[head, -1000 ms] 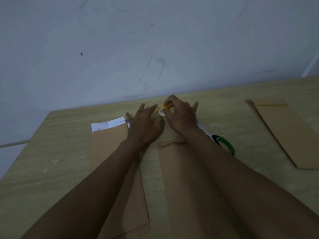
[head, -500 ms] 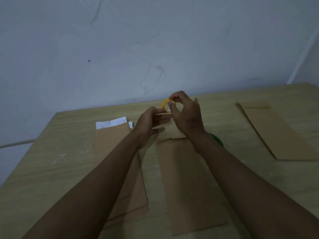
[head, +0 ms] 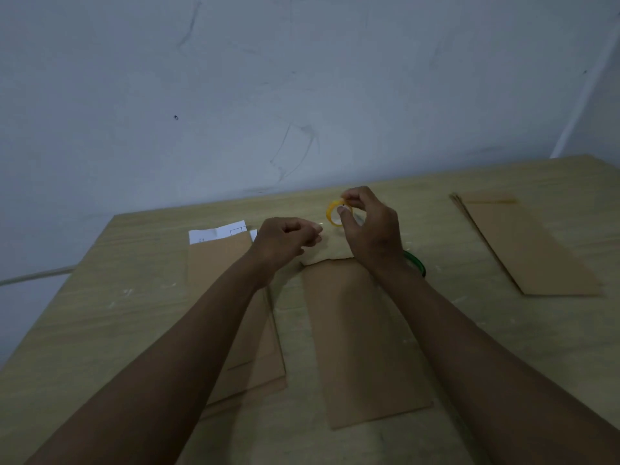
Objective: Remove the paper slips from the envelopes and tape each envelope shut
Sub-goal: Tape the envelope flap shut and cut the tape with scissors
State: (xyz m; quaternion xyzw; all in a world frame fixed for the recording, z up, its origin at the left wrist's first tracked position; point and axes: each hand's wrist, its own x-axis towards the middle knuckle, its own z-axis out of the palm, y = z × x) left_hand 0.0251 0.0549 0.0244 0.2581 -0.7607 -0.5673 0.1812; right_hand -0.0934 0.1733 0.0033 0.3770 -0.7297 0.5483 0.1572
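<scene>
A brown envelope (head: 362,337) lies lengthwise in the middle of the wooden table (head: 117,313), its flap end under my hands. My right hand (head: 369,229) holds a small yellow tape roll (head: 335,213) up above that flap, thumb and fingers pinching it. My left hand (head: 285,239) is just left of the roll with curled fingers, pinching what looks like the clear tape end. A stack of brown envelopes (head: 241,313) lies to the left with white paper slips (head: 218,233) sticking out at the far end.
Another pile of brown envelopes (head: 523,250) lies at the right, one with tape across its flap. A green scissor handle (head: 416,261) shows behind my right wrist. A pale wall stands right behind the table's far edge.
My right hand has lifted the tape roll off the envelope flap. My left hand went from lying flat on the envelopes to curled beside the roll, then drew a little left of it.
</scene>
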